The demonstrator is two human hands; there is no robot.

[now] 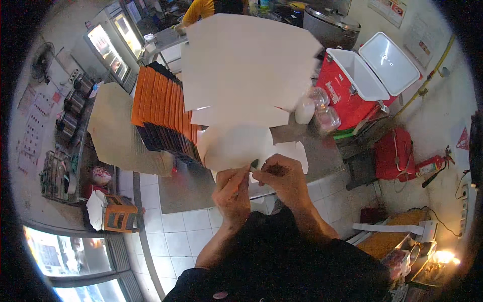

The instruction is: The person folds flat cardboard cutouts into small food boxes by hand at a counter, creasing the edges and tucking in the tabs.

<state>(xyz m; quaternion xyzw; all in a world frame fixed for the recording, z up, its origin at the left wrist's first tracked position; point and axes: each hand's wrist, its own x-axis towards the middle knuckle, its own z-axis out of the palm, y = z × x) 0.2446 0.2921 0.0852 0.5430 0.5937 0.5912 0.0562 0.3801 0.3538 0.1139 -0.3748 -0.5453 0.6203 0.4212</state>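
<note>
Over steel counter (191, 186), two hands, left hand (232, 194), right hand (282, 178), one cardboard sheet (246, 65)

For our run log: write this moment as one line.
left hand: pinching carton blank | right hand: pinching same blank | beside: orange stack

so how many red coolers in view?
1: a red cooler with its white lid open, far right of the steel counter. Others may hide behind the raised cardboard sheet.

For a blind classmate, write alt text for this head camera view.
Both hands, left hand and right hand, pinch the lower edge of a flat white cardboard box blank over a steel counter. Orange-and-black flat boxes are stacked left; an open red cooler sits right.
</note>
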